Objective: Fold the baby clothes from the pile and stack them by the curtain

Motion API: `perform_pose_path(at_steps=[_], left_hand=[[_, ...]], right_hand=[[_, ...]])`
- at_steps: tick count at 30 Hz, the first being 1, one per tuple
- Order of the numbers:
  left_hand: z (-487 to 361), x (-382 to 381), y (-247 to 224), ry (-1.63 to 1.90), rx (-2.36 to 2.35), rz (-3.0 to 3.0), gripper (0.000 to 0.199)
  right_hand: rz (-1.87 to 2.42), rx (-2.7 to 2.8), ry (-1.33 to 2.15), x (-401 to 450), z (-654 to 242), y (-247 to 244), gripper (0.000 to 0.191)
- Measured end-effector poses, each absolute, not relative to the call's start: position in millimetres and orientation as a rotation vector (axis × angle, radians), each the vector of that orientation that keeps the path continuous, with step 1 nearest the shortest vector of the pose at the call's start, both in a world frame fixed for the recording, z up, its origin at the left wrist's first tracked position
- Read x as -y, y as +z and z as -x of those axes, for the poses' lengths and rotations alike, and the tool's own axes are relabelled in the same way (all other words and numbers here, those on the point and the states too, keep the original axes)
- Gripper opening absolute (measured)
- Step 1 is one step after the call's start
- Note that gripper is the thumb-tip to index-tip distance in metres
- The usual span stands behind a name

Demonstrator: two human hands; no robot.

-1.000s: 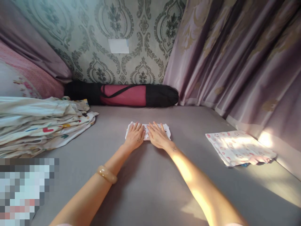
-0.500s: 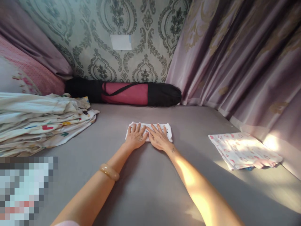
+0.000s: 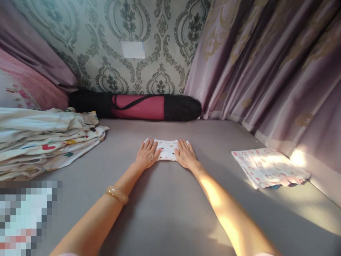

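A small white cloth with a scattered print lies folded into a rectangle on the grey sheet. My left hand rests flat on its left end, fingers pointing away from me. On the right end lies my right hand, palm down with the fingers stretched out. The printed middle of the cloth shows between the two hands, while the ends are partly hidden under them.
Rumpled patterned fabric is piled at the left. A black and red long bag lies along the wall. At the right, a folded pink-and-white cloth sits near the curtain.
My hands have moved apart, from the middle of the cloth out to its two ends, uncovering its centre. The view has shifted slightly.
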State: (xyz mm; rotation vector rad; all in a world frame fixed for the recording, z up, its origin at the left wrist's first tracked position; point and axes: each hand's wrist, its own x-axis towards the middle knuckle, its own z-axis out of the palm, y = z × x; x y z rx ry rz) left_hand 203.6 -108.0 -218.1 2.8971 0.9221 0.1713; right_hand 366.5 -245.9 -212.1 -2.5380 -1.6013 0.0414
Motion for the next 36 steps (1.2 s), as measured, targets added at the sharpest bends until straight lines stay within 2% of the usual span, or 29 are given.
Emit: perform_pose_path(at_steps=[4,10,19,24,28,36], left_hand=[[-204.3,102.6,-229.1,0.167,-0.921,-2.837,0.065],[-199.2,85.6,-225.3,0.173,-0.874,-2.737,0.063],[-181.1,71.6,-235.3,0.180,-0.837,-2.702,0.068],[-180.2,73.2,-231.9,0.337,-0.861,-2.611,0.064],[-177.6,71.0,-233.2,0.487,-0.898,-2.542,0.059],[-179.9,72.5,-233.5,0.397,-0.971,-2.565,0.052]], right_hand=[[2.557,1.587,0.056,247.4,-369.8,-222.6,0.066],[2.519,1.564,0.218,249.7,-380.0,-209.5,0.068],[2.557,1.542,0.126,263.0,-391.5,-219.8,0.066],[2.597,1.570,0.200,257.8,-390.3,-204.7,0.065],[2.464,1.718,0.036,248.8,-384.5,-197.9,0.062],[2.450,1.772,0.163,246.7,-385.4,-218.0,0.062]])
